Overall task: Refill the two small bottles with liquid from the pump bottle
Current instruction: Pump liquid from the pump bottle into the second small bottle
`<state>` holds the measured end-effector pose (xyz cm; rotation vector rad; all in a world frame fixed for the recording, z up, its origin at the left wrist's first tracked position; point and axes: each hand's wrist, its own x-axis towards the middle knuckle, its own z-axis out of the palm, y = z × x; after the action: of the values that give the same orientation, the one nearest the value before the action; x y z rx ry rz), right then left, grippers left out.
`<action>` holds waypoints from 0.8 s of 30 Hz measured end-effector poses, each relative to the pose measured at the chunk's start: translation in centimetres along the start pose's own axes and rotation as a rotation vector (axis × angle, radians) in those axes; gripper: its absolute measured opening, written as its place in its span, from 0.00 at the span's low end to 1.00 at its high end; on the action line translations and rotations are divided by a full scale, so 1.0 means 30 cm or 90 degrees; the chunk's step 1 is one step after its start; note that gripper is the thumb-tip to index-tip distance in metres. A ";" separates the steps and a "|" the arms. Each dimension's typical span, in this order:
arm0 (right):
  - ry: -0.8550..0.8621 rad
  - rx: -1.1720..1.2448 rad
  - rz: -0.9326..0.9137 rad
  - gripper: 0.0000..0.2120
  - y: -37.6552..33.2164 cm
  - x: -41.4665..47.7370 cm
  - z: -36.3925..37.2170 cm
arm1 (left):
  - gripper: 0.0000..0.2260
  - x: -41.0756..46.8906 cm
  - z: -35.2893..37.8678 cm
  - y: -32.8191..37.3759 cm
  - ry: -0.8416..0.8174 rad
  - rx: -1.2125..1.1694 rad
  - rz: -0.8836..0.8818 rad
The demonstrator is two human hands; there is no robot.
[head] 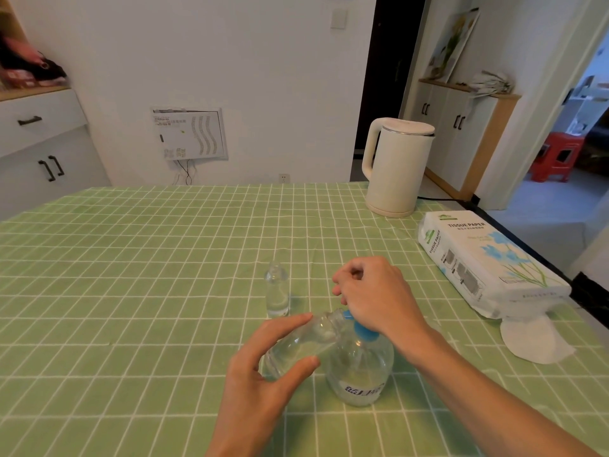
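A clear pump bottle [361, 371] with a blue pump head [362, 331] stands on the green checked tablecloth [131, 291]. My right hand [379, 295] rests on top of the pump head with its fingers curled. My left hand [263, 367] holds a small clear bottle [303, 344], tilted with its mouth up against the pump's spout. A second small clear bottle [277, 293] stands upright just beyond, capped and untouched.
A white electric kettle [395, 166] stands at the far right of the table. A pack of tissue paper [487, 262] lies along the right edge with a loose tissue [534, 338] sticking out.
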<state>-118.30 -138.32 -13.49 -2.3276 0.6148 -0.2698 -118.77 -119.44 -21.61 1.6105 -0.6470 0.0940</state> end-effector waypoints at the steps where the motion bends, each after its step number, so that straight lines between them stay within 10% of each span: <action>1: 0.002 -0.001 0.000 0.13 0.003 0.000 0.000 | 0.22 0.001 0.001 0.000 0.000 0.002 0.004; 24: 0.003 0.004 0.000 0.13 -0.004 0.004 -0.007 | 0.23 -0.002 -0.008 0.015 0.004 -0.013 -0.018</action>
<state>-118.22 -138.42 -13.26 -2.3214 0.6166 -0.2773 -118.94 -119.20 -21.20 1.5992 -0.6179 0.0713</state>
